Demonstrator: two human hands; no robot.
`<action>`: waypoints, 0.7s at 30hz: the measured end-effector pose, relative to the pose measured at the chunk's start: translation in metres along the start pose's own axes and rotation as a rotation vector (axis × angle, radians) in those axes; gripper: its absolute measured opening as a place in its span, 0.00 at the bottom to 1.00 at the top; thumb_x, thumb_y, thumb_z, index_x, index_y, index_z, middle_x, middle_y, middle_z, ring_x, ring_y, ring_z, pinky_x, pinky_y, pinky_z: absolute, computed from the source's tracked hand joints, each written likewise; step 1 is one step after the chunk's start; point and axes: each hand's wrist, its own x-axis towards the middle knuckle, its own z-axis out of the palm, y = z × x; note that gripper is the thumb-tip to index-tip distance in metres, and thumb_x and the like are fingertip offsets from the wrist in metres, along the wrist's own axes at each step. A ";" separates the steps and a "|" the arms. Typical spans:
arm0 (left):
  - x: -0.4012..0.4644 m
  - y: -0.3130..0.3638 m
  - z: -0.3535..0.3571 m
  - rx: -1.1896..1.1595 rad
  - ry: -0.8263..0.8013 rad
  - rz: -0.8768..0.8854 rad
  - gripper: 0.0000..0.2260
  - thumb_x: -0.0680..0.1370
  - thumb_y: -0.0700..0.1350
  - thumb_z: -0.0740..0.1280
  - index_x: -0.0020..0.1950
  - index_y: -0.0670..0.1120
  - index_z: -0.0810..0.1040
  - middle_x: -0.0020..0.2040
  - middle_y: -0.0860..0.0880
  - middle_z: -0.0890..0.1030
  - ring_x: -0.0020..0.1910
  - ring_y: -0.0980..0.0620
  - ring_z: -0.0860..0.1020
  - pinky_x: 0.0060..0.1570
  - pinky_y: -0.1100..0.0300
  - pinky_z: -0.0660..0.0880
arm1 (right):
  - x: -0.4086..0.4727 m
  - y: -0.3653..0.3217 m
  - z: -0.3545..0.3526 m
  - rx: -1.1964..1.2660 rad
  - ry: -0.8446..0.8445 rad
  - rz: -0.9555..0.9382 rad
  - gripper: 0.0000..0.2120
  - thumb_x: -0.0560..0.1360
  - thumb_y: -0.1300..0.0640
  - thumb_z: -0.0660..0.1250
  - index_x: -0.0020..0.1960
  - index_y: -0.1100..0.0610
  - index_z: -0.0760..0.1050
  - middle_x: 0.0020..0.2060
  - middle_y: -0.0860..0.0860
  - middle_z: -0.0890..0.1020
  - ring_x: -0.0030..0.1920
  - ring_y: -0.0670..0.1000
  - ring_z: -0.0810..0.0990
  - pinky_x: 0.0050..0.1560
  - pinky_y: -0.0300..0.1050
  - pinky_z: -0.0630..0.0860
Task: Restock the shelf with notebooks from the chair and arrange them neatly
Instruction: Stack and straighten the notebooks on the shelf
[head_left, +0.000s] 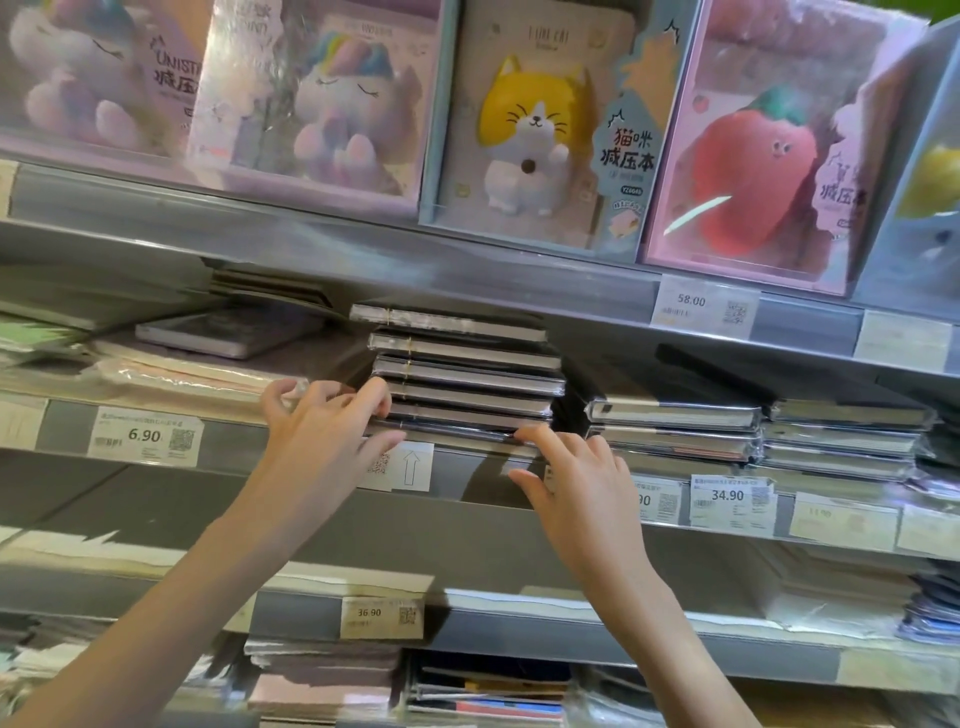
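A: Stack of dark, plastic-wrapped notebooks (462, 374), middle shelf, centre. Roughly six or seven high, spines facing out, upper ones sitting a bit farther back than the lower ones.

B: Hands?

A: Both on it. Left hand (324, 423) at the stack's left side, fingers bent, fingertips pressing the left ends of the lower notebooks, thumb below near the grey metal shelf edge (291, 447). Not wrapped round anything, just pushing. Right hand (576, 475) at the near right corner, fingers fairly straight, index tip touching the bottom notebook's front edge. Flat contact, no grasp.

B: Neighbours?

A: Right of it, two lower stacks of grey wrapped notebooks (675, 428), just beside, small gap. Left of it, flat pale wrapped packs (192, 371) and one white-edged flat box (228, 330) farther back.

B: Labels?

A: White price tag reading 6.90 (144, 436) on the shelf rail to the left, white tag reading 34.90 (730, 501) to the right, small white card with an upward arrow (411, 466) right under the stack.

B: Above?

A: Upper shelf, boxed squishy-toy notebooks standing upright: yellow-and-white cat box (535, 130) centre, red strawberry box (753, 156) right, pastel unicorn box (332, 104) left. White tag reading 58.00 (701, 306) below the strawberry.

B: Chair?

A: Out of view.
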 end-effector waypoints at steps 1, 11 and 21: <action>0.001 0.000 -0.002 0.000 -0.020 -0.003 0.10 0.72 0.55 0.66 0.46 0.51 0.70 0.36 0.51 0.79 0.51 0.45 0.76 0.59 0.47 0.56 | 0.000 -0.001 0.000 -0.015 0.008 -0.002 0.17 0.67 0.50 0.75 0.54 0.51 0.76 0.38 0.51 0.82 0.38 0.55 0.77 0.35 0.45 0.70; 0.006 0.010 -0.007 0.010 -0.122 -0.103 0.11 0.77 0.57 0.61 0.48 0.52 0.62 0.33 0.55 0.70 0.46 0.49 0.76 0.63 0.47 0.53 | 0.011 -0.001 -0.009 0.098 -0.011 0.034 0.15 0.75 0.50 0.66 0.58 0.54 0.70 0.47 0.53 0.80 0.46 0.55 0.77 0.39 0.44 0.69; 0.007 0.007 -0.005 -0.110 -0.097 -0.138 0.13 0.75 0.57 0.63 0.47 0.52 0.62 0.37 0.52 0.78 0.47 0.50 0.75 0.60 0.50 0.51 | 0.002 -0.003 0.003 0.080 0.076 0.045 0.16 0.66 0.60 0.76 0.51 0.58 0.76 0.36 0.54 0.80 0.34 0.55 0.77 0.31 0.47 0.75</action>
